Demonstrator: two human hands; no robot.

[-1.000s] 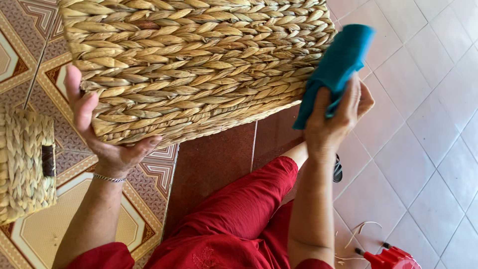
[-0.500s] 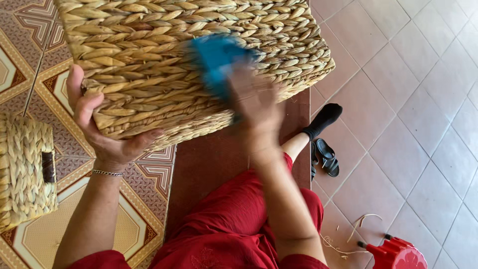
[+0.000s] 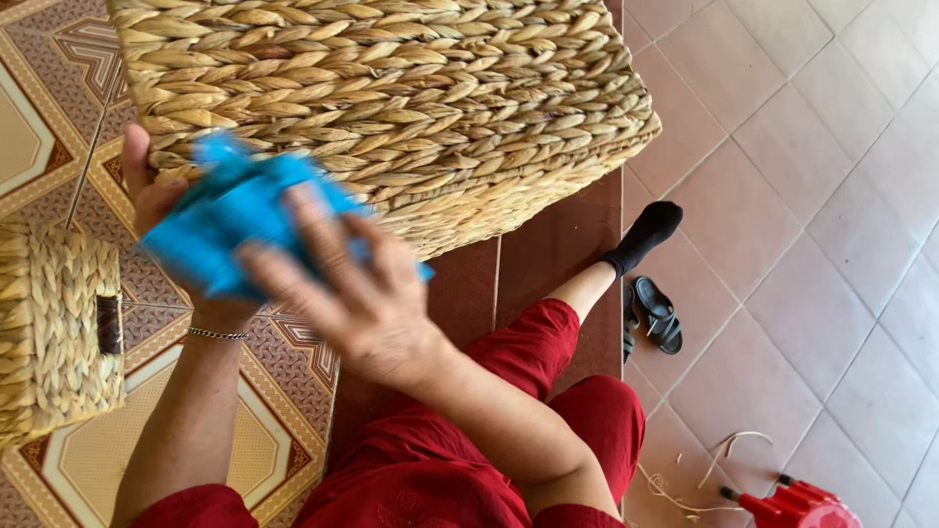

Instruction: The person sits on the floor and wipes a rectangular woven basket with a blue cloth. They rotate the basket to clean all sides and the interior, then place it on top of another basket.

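Head view: right hand [image 3: 367, 303], blurred, fingers spread over blue cloth [image 3: 230, 225] against large woven basket [image 3: 391, 108]. Left hand [image 3: 161, 210] grips basket's lower-left corner, partly hidden behind cloth. Smaller woven basket [image 3: 54, 332] on patterned floor, left.

2 woven baskets [image 3: 391, 108] [image 3: 54, 332], 1 blue cloth [image 3: 235, 220], 1 black sandal [image 3: 657, 313], 1 red stool [image 3: 797, 506], 2 hands [image 3: 161, 196] [image 3: 367, 303]

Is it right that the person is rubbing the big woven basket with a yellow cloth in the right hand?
Not quite: the cloth is blue, not yellow, as the head view shows. The rest holds: the right hand presses it against the big woven basket, while the left hand steadies the basket.
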